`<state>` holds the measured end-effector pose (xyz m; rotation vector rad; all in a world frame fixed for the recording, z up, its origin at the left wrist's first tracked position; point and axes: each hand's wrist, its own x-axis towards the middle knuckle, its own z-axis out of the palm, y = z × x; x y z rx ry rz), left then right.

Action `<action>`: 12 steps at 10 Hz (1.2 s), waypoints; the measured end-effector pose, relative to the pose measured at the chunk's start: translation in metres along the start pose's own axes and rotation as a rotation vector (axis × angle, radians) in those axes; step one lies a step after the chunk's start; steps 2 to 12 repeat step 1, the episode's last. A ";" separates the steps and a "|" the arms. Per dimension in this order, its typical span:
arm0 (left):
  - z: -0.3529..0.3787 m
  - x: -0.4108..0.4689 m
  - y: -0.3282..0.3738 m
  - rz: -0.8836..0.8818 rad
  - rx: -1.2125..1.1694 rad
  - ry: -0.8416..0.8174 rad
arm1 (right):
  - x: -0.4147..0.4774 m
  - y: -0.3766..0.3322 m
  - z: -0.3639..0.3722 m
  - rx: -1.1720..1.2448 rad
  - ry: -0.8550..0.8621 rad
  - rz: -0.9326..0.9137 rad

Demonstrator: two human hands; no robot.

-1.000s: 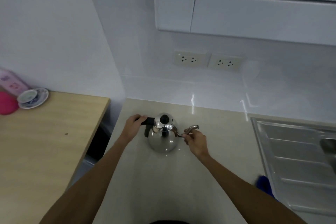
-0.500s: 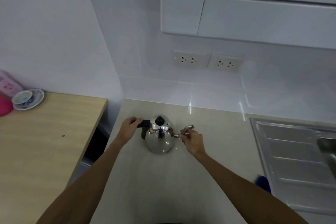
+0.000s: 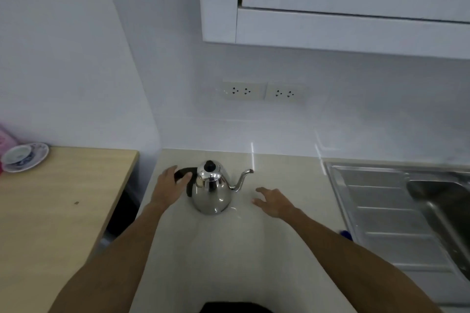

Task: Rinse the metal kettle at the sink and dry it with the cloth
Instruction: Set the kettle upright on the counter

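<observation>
Both forearms bare, reaching forward from the near edge, converging toward mid-frame. Left hand (image 3: 171, 183) far-left of centre, palm down, wrist straight; its fingers (image 3: 187, 176) curl around a black kettle handle (image 3: 185, 172), thumb side nearest, knuckles up. Right hand (image 3: 273, 201) right of centre, palm down, low over the bench (image 3: 229, 249), loose and spread, holding nothing; fingertips point left and far. Right forearm runs diagonally from the near-right corner.

Mirror-glossy metal kettle (image 3: 211, 189) (matt black handle (image 3: 185, 173))
</observation>
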<state>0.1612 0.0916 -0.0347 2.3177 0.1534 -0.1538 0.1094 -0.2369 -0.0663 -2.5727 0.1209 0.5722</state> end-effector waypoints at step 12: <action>0.005 -0.018 -0.011 0.035 0.146 -0.006 | -0.031 0.026 -0.010 -0.049 0.030 0.068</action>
